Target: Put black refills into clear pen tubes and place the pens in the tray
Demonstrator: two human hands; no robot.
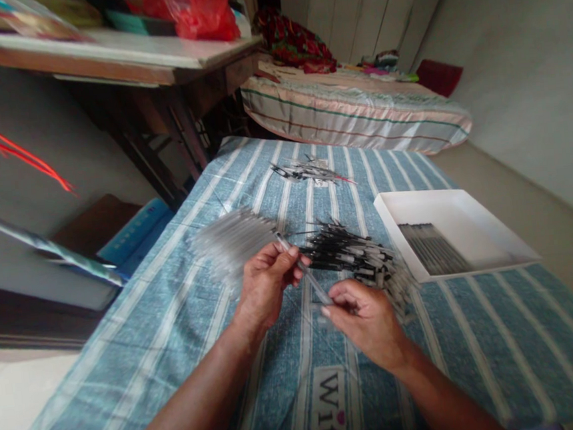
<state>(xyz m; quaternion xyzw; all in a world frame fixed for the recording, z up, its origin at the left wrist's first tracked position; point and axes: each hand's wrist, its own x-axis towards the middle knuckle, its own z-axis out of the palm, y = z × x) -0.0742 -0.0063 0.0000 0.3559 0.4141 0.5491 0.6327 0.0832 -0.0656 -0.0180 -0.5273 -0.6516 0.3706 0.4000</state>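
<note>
A slim translucent pen (314, 281) is held at a slant over the striped cloth. My left hand (267, 280) pinches its upper part between thumb and fingers, and its dark tip points up and away. The thumb and fingertips of my right hand (368, 318) close on its lower end. Beyond my left hand lies a pile of clear plastic tubes (235, 236), blurred and roughly parallel. To the right of the pen is a heap of black-ended pen parts (350, 249), partly behind my right hand.
On the right stands a white open box (498, 223) with a row of dark pens (432, 249) inside. A small pile of thin parts (312, 169) lies farther back on the blue striped tablecloth (176, 332). A wooden table (152, 56) and a covered bed (357, 105) stand beyond.
</note>
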